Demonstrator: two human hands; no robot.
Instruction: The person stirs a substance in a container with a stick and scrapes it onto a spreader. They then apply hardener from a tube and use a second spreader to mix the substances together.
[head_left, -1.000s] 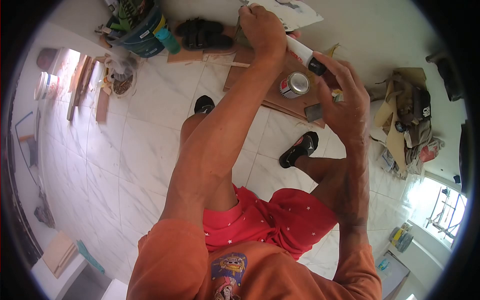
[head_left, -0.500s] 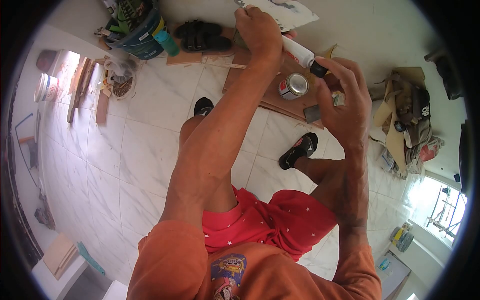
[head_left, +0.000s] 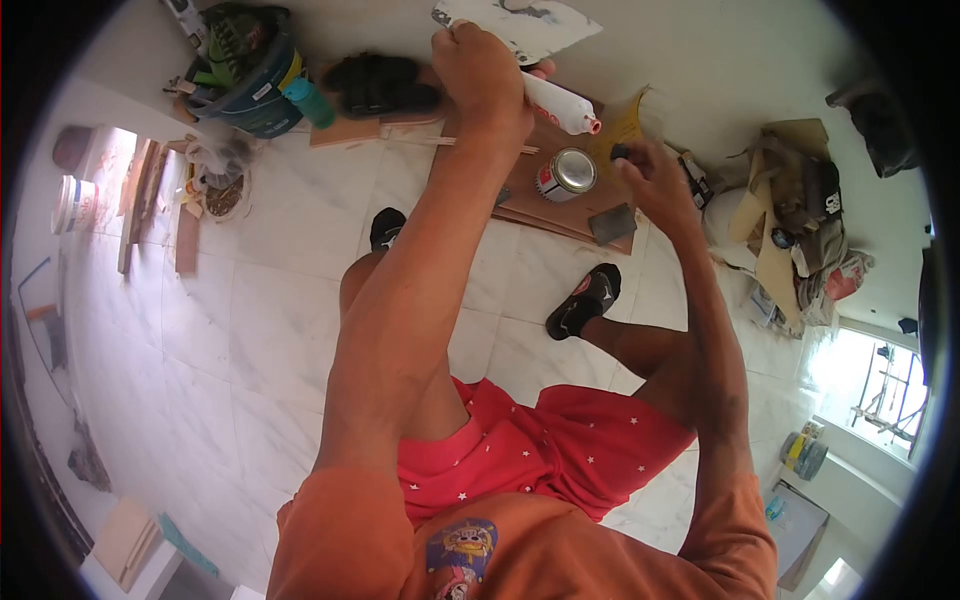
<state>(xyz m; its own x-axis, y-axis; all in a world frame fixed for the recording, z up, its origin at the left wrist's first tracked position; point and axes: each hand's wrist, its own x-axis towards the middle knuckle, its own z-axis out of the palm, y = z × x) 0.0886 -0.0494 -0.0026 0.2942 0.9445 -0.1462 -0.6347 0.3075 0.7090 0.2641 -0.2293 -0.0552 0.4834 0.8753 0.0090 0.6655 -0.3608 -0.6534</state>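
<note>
My left hand point(head_left: 480, 75) is closed at the top centre, holding a white tube point(head_left: 562, 105) whose red nozzle is uncovered and points right. A flat white-smeared plate point(head_left: 540, 30) is also at that hand, just above the tube. To the right, my right hand point(head_left: 655, 180) pinches a small black cap point(head_left: 620, 152), apart from the tube. Below the tube, a round tin point(head_left: 567, 174) with a metal lid stands on a brown board point(head_left: 520, 200). A dark flat block point(head_left: 612, 225) lies on the board's right end.
A dark bucket point(head_left: 262, 110) with tools and a teal bottle point(head_left: 308, 102) stand at upper left, beside black sandals point(head_left: 375, 88). Wood pieces point(head_left: 187, 235) lie farther left. Cardboard and cloth point(head_left: 790, 215) are heaped at right. My feet rest on the tiles point(head_left: 290, 300).
The black cap has come off the tube, and my right hand has moved away with it, exposing the red nozzle. The view has shifted slightly.
</note>
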